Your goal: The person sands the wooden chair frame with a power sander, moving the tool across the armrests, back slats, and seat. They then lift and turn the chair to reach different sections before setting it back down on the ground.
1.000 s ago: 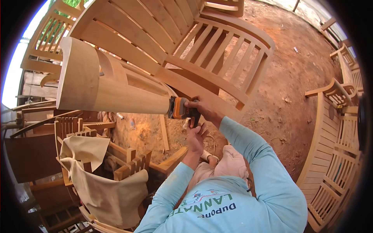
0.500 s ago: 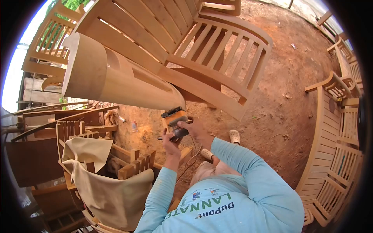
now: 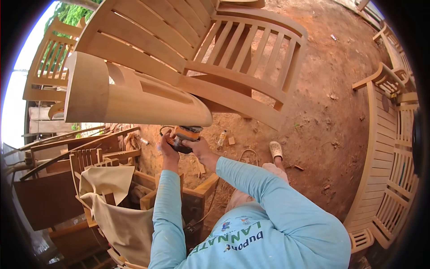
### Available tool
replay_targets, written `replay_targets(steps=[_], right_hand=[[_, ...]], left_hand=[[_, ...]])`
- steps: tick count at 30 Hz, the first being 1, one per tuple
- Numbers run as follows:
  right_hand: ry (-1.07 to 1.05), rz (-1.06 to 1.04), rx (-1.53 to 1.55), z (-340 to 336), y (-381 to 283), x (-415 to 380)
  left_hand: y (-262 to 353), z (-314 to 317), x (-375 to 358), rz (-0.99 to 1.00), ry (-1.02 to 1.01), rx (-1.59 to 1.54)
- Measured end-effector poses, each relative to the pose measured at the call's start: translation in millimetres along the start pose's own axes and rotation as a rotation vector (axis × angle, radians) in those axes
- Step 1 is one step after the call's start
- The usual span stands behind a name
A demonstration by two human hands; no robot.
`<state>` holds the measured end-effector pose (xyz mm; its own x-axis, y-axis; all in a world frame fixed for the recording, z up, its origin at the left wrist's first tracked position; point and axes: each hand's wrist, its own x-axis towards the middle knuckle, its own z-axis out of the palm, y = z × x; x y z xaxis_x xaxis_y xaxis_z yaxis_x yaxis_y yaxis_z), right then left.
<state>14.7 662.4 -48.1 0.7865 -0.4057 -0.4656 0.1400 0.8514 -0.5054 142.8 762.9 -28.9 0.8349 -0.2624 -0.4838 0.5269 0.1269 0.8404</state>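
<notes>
Both of my hands hold an orange and black power sander point(image 3: 186, 134) against the lower edge of a wide, rounded wooden armrest point(image 3: 152, 110). My left hand point(image 3: 169, 150) wraps the sander's left side, and my right hand point(image 3: 200, 149) grips it from the right with the thumb on top. The armrest belongs to a slatted wooden chair point(image 3: 242, 76) that lies tilted in front of me. The sander's working face is hidden against the wood. Behind my left hand a thin dark cord loops out.
Beige cloth point(image 3: 130, 224) drapes over wooden frames at my left. A long slatted bench point(image 3: 380, 134) stands at the right. On the dirt floor point(image 3: 313, 112) lie a small bottle point(image 3: 221, 140), wood scraps and a cable point(image 3: 249, 152). Another slatted chair point(image 3: 47, 67) stands at the far left.
The sander and both hands have moved left along the armrest, away from its rounded tip. My view has shifted slightly, and the bottle on the floor has come into sight.
</notes>
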Motion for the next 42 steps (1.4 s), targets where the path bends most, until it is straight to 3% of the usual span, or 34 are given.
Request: replay_targets(steps=[8,12,17,21,25,34,37,42], right_hand=[[0.058,0.062,-0.271,-62,-35,-12],[0.172,0.059,-0.428,-102,-38,4],[0.177,0.085,-0.428,-125,-79,12],[0.146,0.037,-0.620,-123,-132,22],[-0.141,0.169,-0.491,-135,-150,54],[-0.024,0.363,0.055,-145,-139,30],[-0.092,0.374,0.136,-151,-134,23],[0.003,0.281,0.156,-135,-130,20]], left_hand=[[-73,14,-50,-0.154,0.128,-0.015],[-96,53,-87,-0.237,0.154,-0.086],[-137,75,-100,-0.310,0.007,-0.179],[-138,124,-116,-0.367,-0.055,-0.223],[-137,167,-124,-0.348,0.003,-0.306],[-132,176,-122,-0.365,0.013,-0.244],[-122,176,-128,-0.408,0.040,-0.209],[-113,176,-136,-0.423,-0.068,-0.110]])
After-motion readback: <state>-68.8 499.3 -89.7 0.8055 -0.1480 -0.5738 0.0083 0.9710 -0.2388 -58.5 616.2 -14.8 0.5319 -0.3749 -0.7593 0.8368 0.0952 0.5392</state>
